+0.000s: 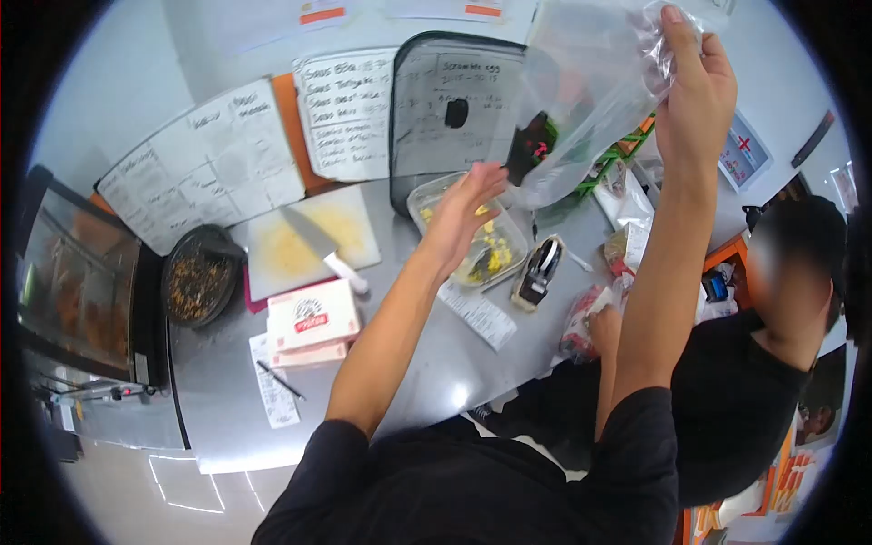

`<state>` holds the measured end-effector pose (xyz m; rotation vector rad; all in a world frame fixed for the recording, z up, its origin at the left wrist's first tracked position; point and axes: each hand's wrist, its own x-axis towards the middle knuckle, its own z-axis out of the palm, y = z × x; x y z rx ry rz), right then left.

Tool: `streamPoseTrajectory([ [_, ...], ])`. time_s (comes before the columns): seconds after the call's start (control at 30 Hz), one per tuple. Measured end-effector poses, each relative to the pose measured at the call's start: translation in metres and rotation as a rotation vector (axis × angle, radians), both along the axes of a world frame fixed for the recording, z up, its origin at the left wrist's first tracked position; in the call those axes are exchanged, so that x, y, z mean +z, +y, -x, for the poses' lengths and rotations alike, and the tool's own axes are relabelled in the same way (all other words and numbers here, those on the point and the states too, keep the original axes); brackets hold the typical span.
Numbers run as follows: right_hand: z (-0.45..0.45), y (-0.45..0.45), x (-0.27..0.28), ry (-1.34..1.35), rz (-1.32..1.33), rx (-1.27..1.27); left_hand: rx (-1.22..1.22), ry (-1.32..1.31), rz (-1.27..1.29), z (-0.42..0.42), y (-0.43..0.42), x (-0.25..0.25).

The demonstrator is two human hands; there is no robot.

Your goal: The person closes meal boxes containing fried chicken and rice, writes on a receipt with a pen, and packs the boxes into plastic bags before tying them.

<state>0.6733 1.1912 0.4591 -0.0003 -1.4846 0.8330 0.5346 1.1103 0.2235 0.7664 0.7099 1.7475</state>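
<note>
My right hand (695, 91) is raised high at the upper right, its fingers closed on the gathered end of a clear plastic bag (581, 82). The bag hangs down to the left, over the back of the table. My left hand (463, 218) is held with fingers stretched out, near the bag's lower end and above a clear plastic container (520, 263) with yellow pieces in it. Whether its fingertips touch the bag I cannot tell. A dark item with pink marks (536, 145) shows by the bag's lower left edge.
A knife (313, 236) lies on a white cutting board (359, 213). Pink-and-white boxes (313, 318), receipts (477, 313), a pen (282, 380) and a black bowl (202, 277) are on the metal table. At the right, a co-worker's hand (604, 329) touches a red-and-clear packet (581, 341).
</note>
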Motion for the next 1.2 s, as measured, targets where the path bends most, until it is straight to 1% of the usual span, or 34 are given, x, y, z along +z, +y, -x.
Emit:
streamPoseTrajectory([
  [0.03,0.006,-0.024,-0.005,0.037,0.013,-0.012,-0.003,-0.009,0.007,0.004,-0.012,0.005],
  [0.1,0.008,-0.064,-0.023,0.074,0.043,-0.051,-0.244,-0.071,-0.027,0.008,-0.043,0.005],
  [0.13,0.006,-0.079,-0.034,0.055,0.076,-0.074,-0.258,-0.079,-0.019,0.004,-0.060,0.000],
  [0.2,-0.001,-0.106,-0.058,0.033,0.108,-0.114,-0.239,-0.046,-0.095,-0.002,-0.091,-0.007],
  [0.23,-0.008,-0.125,-0.072,0.006,0.181,-0.191,-0.375,-0.335,-0.139,-0.001,-0.105,-0.016],
  [0.27,-0.012,-0.142,-0.081,-0.035,0.248,-0.257,-0.370,-0.362,-0.146,-0.002,-0.114,-0.038],
  [0.3,-0.012,-0.165,-0.090,0.023,0.294,-0.297,-0.427,-0.477,-0.217,-0.004,-0.123,-0.071],
  [0.33,-0.013,-0.188,-0.103,0.080,0.343,-0.329,-0.474,-0.588,-0.291,-0.005,-0.140,-0.092],
  [0.4,-0.035,-0.217,-0.139,0.043,0.393,-0.452,-0.336,-0.508,0.093,-0.012,-0.217,-0.092],
  [0.47,-0.056,-0.247,-0.182,-0.002,0.457,-0.517,-0.348,-0.422,0.044,-0.020,-0.281,-0.126],
  [0.53,-0.084,-0.267,-0.239,-0.186,0.457,-0.577,-0.359,-0.272,0.235,-0.028,-0.345,-0.142],
  [0.6,-0.136,-0.270,-0.317,-0.703,0.630,-0.672,-0.301,-0.184,0.345,-0.047,-0.392,-0.181],
  [0.63,-0.147,-0.281,-0.339,-0.907,0.678,-0.715,-0.296,-0.181,0.354,-0.059,-0.412,-0.195],
  [0.67,-0.156,-0.296,-0.359,-1.111,0.725,-0.756,-0.234,-0.139,0.508,-0.072,-0.431,-0.208],
  [0.7,-0.167,-0.312,-0.380,-1.100,0.512,-0.904,-0.167,-0.091,0.654,-0.083,-0.443,-0.214],
  [0.73,-0.174,-0.328,-0.395,-1.069,0.288,-1.045,-0.156,-0.079,0.647,-0.091,-0.448,-0.216],
  [0.8,-0.182,-0.376,-0.407,-0.906,0.767,-0.387,-0.128,-0.087,0.710,-0.113,-0.454,-0.217],
  [0.83,-0.185,-0.401,-0.414,-0.931,0.949,-0.010,-0.121,-0.157,0.649,-0.122,-0.451,-0.215],
  [0.87,-0.189,-0.419,-0.422,-1.084,0.797,0.260,-0.117,-0.149,0.649,-0.131,-0.450,-0.214],
  [0.93,-0.179,-0.456,-0.442,-0.963,1.053,0.443,-0.193,-0.063,0.711,-0.146,-0.444,-0.215],
  [0.97,-0.187,-0.460,-0.449,-0.956,1.053,0.445,-0.244,-0.025,0.753,-0.155,-0.447,-0.239],
  [1.0,-0.191,-0.462,-0.457,-0.861,1.208,0.478,-0.242,-0.013,0.758,-0.165,-0.447,-0.235],
  [1.03,-0.192,-0.468,-0.458,-0.752,1.370,0.511,-0.110,-0.012,0.693,-0.173,-0.452,-0.226],
  [1.07,-0.199,-0.470,-0.458,-0.726,1.466,0.435,0.012,-0.011,0.639,-0.180,-0.463,-0.216],
  [1.1,-0.205,-0.469,-0.463,-0.476,1.590,0.515,-0.024,0.088,0.644,-0.177,-0.474,-0.205],
  [1.13,-0.210,-0.466,-0.465,-0.222,1.688,0.580,0.111,0.517,0.913,-0.180,-0.488,-0.218],
  [1.17,-0.215,-0.463,-0.465,-0.103,1.813,0.546,0.211,0.657,0.797,-0.170,-0.503,-0.229],
  [1.2,-0.218,-0.460,-0.469,-0.097,1.816,0.544,0.316,0.789,0.669,-0.157,-0.514,-0.233],
])
